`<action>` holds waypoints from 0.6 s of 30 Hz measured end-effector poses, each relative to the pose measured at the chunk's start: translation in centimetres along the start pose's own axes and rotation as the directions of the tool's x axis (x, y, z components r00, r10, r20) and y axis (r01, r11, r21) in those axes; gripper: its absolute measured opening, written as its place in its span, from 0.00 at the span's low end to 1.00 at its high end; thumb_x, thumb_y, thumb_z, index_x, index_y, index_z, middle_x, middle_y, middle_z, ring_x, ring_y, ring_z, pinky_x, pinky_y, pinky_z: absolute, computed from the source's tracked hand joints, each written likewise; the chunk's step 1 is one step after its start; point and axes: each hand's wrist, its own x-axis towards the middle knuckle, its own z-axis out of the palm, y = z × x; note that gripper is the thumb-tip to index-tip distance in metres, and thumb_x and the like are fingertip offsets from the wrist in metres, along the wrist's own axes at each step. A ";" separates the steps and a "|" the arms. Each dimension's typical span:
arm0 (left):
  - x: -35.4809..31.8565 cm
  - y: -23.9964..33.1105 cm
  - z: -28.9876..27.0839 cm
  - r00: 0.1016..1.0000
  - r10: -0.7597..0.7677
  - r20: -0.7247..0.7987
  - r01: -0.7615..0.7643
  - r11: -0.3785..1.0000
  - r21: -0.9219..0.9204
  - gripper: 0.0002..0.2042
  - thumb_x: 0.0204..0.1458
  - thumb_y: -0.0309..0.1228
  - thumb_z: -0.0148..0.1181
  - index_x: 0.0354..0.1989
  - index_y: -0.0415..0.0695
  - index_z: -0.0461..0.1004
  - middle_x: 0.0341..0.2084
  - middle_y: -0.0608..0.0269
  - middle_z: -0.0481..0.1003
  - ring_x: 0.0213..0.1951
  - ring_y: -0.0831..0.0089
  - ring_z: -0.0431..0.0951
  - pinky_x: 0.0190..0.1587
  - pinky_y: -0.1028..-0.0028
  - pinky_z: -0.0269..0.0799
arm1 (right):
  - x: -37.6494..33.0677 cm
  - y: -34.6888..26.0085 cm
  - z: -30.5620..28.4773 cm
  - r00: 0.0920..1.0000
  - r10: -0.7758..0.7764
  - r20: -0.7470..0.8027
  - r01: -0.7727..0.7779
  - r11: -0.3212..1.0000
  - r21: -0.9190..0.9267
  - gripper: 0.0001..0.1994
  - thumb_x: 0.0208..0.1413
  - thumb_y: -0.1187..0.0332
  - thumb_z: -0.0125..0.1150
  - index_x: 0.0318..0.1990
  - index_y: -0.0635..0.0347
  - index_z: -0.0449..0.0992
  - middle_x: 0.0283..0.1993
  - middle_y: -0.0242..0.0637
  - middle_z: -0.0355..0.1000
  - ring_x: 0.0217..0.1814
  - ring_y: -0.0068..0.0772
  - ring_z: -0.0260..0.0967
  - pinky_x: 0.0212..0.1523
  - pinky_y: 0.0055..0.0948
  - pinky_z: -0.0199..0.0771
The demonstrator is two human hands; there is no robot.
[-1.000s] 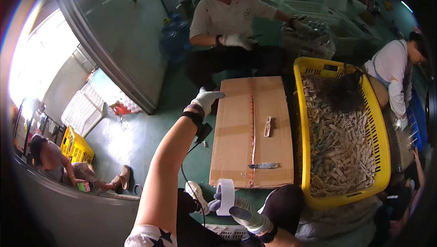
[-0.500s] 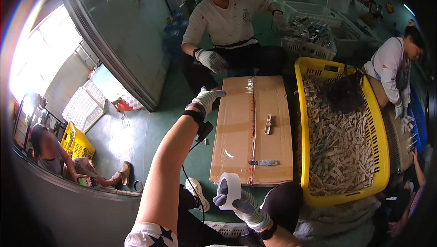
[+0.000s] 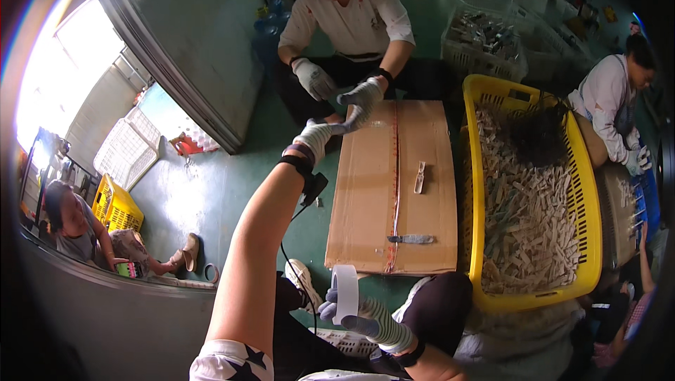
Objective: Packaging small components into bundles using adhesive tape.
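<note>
My left hand (image 3: 309, 142), in a striped grey glove, reaches to the far left of a flat cardboard box (image 3: 358, 198). Its fingers are stretched out and meet a co-worker's gloved hand (image 3: 364, 102); whether anything lies between them cannot be made out. Low in front of me, my right hand (image 3: 385, 326), gloved too, holds a white roll of tape (image 3: 346, 293) with fingers through its ring. On the box lie a small pale wooden-looking piece (image 3: 420, 178) and a dark, narrow knife-like tool (image 3: 411, 239). A strip of tape runs along the box's seam.
A yellow crate (image 3: 595, 219) full of small pale pieces, with a dark tangled bundle (image 3: 538, 135), stands right of the box. The co-worker (image 3: 351, 22) sits across. Another person (image 3: 605, 107) works at right; one sits by the doorway (image 3: 77, 223). White crates (image 3: 485, 65) stand behind.
The co-worker's hand has come from the crates at the back to meet my left hand. My left hand has shifted slightly left off the box; the tape roll has turned more edge-on.
</note>
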 end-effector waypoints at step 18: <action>-16.0 -15.0 -4.2 0.737 0.669 0.096 -0.674 0.718 0.175 0.43 0.47 0.26 0.65 0.70 0.44 0.44 0.63 0.49 0.60 0.60 0.63 0.64 0.61 0.66 0.60 | -0.1 5.6 4.7 0.877 0.219 -0.427 -0.263 0.964 -0.047 0.14 0.61 0.65 0.58 0.51 0.58 0.71 0.43 0.28 0.74 0.44 0.19 0.68 0.47 0.22 0.69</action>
